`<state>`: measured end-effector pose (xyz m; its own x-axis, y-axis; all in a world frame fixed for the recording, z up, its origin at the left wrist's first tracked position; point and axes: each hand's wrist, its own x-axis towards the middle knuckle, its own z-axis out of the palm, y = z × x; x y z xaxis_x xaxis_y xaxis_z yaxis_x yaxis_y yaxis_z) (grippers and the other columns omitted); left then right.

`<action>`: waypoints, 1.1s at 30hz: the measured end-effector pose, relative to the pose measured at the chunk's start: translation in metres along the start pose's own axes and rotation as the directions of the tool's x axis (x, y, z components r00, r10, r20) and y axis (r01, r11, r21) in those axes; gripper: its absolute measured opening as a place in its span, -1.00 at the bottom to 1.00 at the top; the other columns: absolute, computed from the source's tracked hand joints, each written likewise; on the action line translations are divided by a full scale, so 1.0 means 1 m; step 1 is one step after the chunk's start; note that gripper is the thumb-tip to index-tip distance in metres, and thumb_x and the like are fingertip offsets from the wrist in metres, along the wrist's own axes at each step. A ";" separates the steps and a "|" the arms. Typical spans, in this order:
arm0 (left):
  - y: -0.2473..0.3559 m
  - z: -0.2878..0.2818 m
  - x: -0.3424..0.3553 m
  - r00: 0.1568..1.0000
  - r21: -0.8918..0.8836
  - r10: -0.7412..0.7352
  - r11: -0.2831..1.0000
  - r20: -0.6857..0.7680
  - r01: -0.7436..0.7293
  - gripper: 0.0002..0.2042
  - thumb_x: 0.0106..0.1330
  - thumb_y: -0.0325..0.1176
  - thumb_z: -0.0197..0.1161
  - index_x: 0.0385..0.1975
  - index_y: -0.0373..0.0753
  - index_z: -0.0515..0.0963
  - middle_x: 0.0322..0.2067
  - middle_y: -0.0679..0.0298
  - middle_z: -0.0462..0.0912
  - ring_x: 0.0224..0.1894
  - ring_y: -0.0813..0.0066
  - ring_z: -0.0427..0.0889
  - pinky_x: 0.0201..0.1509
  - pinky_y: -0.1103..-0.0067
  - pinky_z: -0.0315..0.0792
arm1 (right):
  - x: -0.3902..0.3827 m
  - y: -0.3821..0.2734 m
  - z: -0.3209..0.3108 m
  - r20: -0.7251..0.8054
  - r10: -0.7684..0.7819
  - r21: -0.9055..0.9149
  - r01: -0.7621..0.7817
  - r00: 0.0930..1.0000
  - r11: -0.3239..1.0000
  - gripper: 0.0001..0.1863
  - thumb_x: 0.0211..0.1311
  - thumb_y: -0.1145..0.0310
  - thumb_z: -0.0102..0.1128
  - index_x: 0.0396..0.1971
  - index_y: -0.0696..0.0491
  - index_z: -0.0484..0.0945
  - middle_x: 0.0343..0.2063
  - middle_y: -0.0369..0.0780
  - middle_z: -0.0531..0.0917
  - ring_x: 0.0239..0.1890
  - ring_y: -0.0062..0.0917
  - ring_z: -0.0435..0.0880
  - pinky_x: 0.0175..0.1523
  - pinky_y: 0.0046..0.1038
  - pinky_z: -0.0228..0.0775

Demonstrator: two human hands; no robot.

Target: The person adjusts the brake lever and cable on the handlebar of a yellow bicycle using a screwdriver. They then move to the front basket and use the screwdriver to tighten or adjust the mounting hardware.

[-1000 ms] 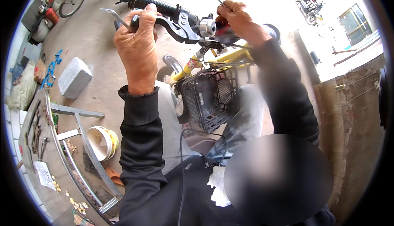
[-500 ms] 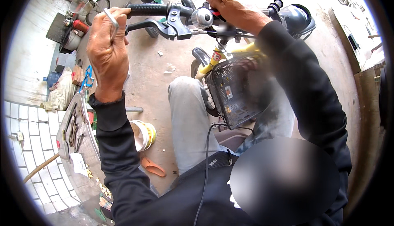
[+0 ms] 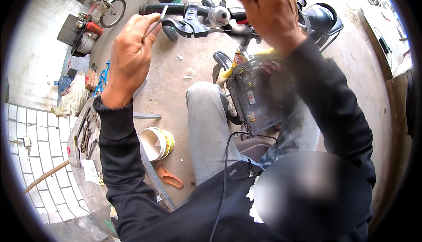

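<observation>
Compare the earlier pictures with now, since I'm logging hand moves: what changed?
The right hand lifted off the brake lever, now above the handlebar. The left hand stayed beside the grip, still pinching the thin metal tool. The basket is unchanged.

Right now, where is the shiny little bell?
In the head view the bell sits top centre on the handlebar, just right of the black brake lever and left of the right hand.
</observation>
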<state>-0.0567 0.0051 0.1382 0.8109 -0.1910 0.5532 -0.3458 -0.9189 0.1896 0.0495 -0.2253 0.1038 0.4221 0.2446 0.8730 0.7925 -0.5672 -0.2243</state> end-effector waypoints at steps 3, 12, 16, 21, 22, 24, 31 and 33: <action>-0.009 0.007 0.003 0.989 -0.186 -0.131 0.972 0.064 0.141 -0.76 0.39 -0.26 0.01 -0.19 -0.28 0.53 -0.56 0.40 0.40 -0.54 0.71 0.27 -0.49 0.72 0.18 | -0.016 -0.013 -0.004 0.036 -0.189 0.090 0.185 0.981 0.979 -0.69 0.01 0.05 0.29 -0.43 0.00 0.56 -0.57 -0.25 0.53 -0.66 -0.46 0.53 -0.64 -0.48 0.32; -0.006 0.010 -0.002 0.977 -0.260 -0.202 0.942 0.075 0.214 -0.74 0.39 -0.20 0.01 -0.32 -0.27 0.51 -0.66 0.48 0.32 -0.60 0.80 0.16 -0.56 0.75 0.07 | -0.022 -0.025 -0.001 0.223 -0.188 -0.051 0.204 0.957 0.978 -0.40 -0.15 0.05 0.40 -0.02 -0.10 0.53 -0.27 -0.28 0.54 -0.56 -0.59 0.59 -0.60 -0.58 0.35; -0.003 0.013 -0.001 0.981 -0.265 -0.191 0.945 0.030 0.192 -0.73 0.39 -0.20 0.02 -0.34 -0.29 0.50 -0.67 0.47 0.30 -0.60 0.77 0.19 -0.55 0.74 0.10 | -0.023 -0.026 0.000 0.259 -0.206 -0.043 0.224 0.944 0.974 -0.55 -0.08 0.11 0.36 -0.14 -0.06 0.57 -0.24 -0.27 0.53 -0.54 -0.53 0.61 -0.57 -0.55 0.39; 0.001 0.015 -0.003 0.976 -0.268 -0.219 0.940 -0.005 0.210 -0.73 0.38 -0.21 0.03 -0.37 -0.32 0.49 -0.67 0.47 0.29 -0.59 0.76 0.20 -0.54 0.74 0.11 | -0.025 -0.030 0.001 0.271 -0.220 0.036 0.219 0.937 0.975 -0.71 -0.03 0.18 0.31 -0.33 0.00 0.55 -0.26 -0.24 0.49 -0.52 -0.42 0.62 -0.46 -0.47 0.46; 0.001 0.015 -0.003 0.976 -0.274 -0.217 0.940 -0.019 0.204 -0.73 0.38 -0.21 0.03 -0.37 -0.32 0.49 -0.67 0.47 0.29 -0.59 0.76 0.19 -0.54 0.74 0.10 | -0.025 -0.030 0.000 0.267 -0.209 0.045 0.204 0.941 0.978 -0.72 -0.03 0.20 0.31 -0.33 0.00 0.56 -0.26 -0.24 0.49 -0.51 -0.42 0.62 -0.45 -0.46 0.46; 0.002 0.015 -0.004 0.972 -0.246 -0.233 0.944 -0.021 0.221 -0.74 0.38 -0.22 0.04 -0.38 -0.32 0.49 -0.67 0.47 0.29 -0.59 0.77 0.19 -0.55 0.74 0.10 | -0.025 -0.032 0.000 0.271 -0.193 0.047 0.187 0.943 0.981 -0.74 -0.03 0.22 0.30 -0.34 0.01 0.56 -0.26 -0.24 0.49 -0.51 -0.42 0.62 -0.44 -0.47 0.45; 0.015 0.013 -0.004 0.956 -0.222 -0.291 0.936 -0.041 0.275 -0.75 0.37 -0.25 0.06 -0.43 -0.32 0.49 -0.69 0.49 0.26 -0.63 0.79 0.15 -0.61 0.73 0.05 | -0.025 -0.034 -0.004 0.257 -0.145 0.077 0.129 0.956 0.989 -0.79 -0.01 0.26 0.28 -0.36 0.02 0.58 -0.26 -0.25 0.52 -0.51 -0.44 0.62 -0.47 -0.50 0.42; 0.019 0.015 -0.009 0.961 -0.186 -0.265 0.951 -0.086 0.245 -0.75 0.37 -0.25 0.05 -0.44 -0.32 0.49 -0.69 0.51 0.25 -0.63 0.80 0.14 -0.62 0.73 0.03 | -0.030 -0.032 -0.003 0.246 -0.138 0.089 0.119 0.960 0.989 -0.78 -0.01 0.26 0.28 -0.36 0.02 0.59 -0.26 -0.25 0.52 -0.51 -0.44 0.62 -0.47 -0.49 0.42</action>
<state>-0.0636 -0.0160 0.1242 0.8298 0.0893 0.5509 -0.2177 -0.8571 0.4669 0.0100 -0.2166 0.0866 0.4041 0.5059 0.7621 0.8731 -0.4618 -0.1564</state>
